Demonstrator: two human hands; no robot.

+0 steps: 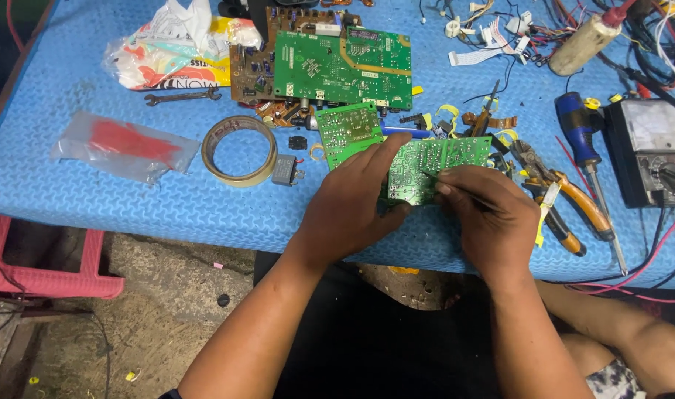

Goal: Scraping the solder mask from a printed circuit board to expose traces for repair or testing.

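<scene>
The left hand (pixel 352 203) grips a green circuit board (pixel 433 166), tilting it up for inspection. Beside it, the right hand (pixel 492 214) pinches a thin tool against the board's face.

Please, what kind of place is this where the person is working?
Probably a small electronics repair bench. Green circuit boards lie on a blue mat, with an analog multimeter, pliers and a screwdriver nearby. Both hands hold another board.
</scene>
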